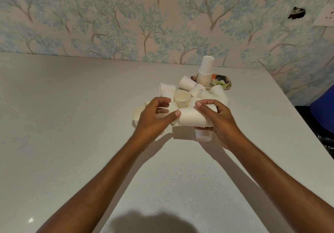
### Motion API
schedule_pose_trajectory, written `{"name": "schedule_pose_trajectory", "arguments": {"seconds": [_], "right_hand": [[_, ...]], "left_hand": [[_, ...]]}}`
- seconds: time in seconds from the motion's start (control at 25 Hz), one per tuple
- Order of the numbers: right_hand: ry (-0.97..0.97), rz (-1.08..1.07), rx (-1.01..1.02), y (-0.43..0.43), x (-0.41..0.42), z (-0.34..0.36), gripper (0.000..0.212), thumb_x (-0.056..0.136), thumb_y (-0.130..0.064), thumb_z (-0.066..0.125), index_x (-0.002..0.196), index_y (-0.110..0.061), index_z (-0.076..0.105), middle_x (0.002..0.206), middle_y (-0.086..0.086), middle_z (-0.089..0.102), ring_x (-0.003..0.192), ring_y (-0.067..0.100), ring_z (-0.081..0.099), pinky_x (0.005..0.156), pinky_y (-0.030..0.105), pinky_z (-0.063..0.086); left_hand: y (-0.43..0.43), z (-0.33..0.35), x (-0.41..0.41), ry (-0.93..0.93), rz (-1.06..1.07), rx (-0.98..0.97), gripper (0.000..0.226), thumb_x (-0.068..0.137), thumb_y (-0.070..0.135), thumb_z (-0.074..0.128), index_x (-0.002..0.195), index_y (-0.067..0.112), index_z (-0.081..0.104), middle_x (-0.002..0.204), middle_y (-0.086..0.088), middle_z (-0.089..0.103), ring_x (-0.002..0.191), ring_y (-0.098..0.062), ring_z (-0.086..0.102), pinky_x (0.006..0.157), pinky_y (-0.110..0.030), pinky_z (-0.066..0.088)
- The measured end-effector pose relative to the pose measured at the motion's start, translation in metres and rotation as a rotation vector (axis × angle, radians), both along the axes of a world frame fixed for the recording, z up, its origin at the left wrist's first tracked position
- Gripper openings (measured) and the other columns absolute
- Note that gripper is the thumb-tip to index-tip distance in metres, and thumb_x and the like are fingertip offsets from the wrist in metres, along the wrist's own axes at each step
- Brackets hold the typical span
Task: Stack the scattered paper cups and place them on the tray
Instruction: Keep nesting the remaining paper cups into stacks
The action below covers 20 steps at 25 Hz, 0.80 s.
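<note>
My right hand [219,122] grips a short stack of white paper cups [192,118] held sideways, rims toward the palm. My left hand [153,115] hovers beside the stack's closed end, fingers apart, thumb touching it, holding nothing. Several loose white cups [182,98] lie scattered behind my hands, some upright, some on their sides. One cup [203,136] lies under my right hand. A tall upside-down stack of cups [205,73] stands on the floral tray [223,82] near the wall.
The white speckled table [81,124] meets a tree-patterned wall [108,19] at the back. Its right edge runs diagonally, with a blue object [323,113] and dark items beyond it. A wall socket [325,15] is at the upper right.
</note>
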State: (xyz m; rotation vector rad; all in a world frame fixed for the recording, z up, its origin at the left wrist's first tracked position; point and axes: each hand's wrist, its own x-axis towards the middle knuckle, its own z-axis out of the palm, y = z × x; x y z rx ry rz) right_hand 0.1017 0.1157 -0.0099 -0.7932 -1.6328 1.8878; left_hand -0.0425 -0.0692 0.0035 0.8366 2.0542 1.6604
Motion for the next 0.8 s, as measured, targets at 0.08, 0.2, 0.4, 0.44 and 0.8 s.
{"name": "schedule_pose_trajectory", "arguments": {"seconds": [0.08,0.2,0.4,0.44,0.8], "right_hand": [[-0.003,-0.015,-0.006,0.007,0.002,-0.001,0.035,0.085,-0.042,0.089,0.113,-0.026,0.077,0.126,0.003,0.074,0.113,0.028,0.076,0.076,0.053,0.068],[-0.007,-0.021,0.0,0.014,0.005,-0.001,0.035,0.084,-0.044,0.09,0.113,-0.028,0.078,0.124,-0.001,0.075,0.113,0.027,0.076,0.077,0.055,0.068],[0.002,-0.017,-0.01,0.018,0.005,0.001,0.034,0.083,-0.044,0.091,0.111,-0.03,0.078,0.125,-0.001,0.073,0.113,0.026,0.075,0.076,0.052,0.068],[0.003,-0.016,-0.011,0.017,0.005,0.001,0.035,0.083,-0.044,0.091,0.112,-0.029,0.078,0.125,-0.001,0.073,0.114,0.026,0.075,0.076,0.052,0.068],[0.004,-0.016,-0.016,0.018,0.003,0.0,0.035,0.085,-0.042,0.089,0.115,-0.027,0.077,0.125,-0.001,0.073,0.115,0.027,0.074,0.078,0.055,0.068]], "left_hand": [[-0.013,-0.001,-0.024,0.237,0.065,-0.047,0.059,0.082,0.048,0.088,0.134,0.037,0.061,0.134,0.016,0.061,0.118,-0.003,0.061,0.092,-0.025,0.055],[-0.032,-0.014,-0.064,0.479,0.05,-0.314,0.09,0.074,0.055,0.092,0.15,0.037,0.048,0.158,0.01,0.043,0.141,-0.011,0.043,0.109,-0.029,0.04],[-0.049,-0.047,-0.094,0.455,-0.002,-0.52,0.104,0.073,0.048,0.095,0.159,0.027,0.04,0.163,-0.002,0.044,0.145,-0.024,0.045,0.109,-0.038,0.039],[-0.05,-0.052,-0.095,0.459,0.007,-0.508,0.1,0.074,0.047,0.095,0.156,0.026,0.043,0.157,-0.003,0.049,0.14,-0.024,0.049,0.104,-0.035,0.041],[-0.067,-0.064,-0.073,0.271,0.179,-0.293,0.075,0.078,0.04,0.094,0.132,0.032,0.042,0.123,0.009,0.057,0.105,-0.01,0.061,0.074,-0.017,0.049]]}}
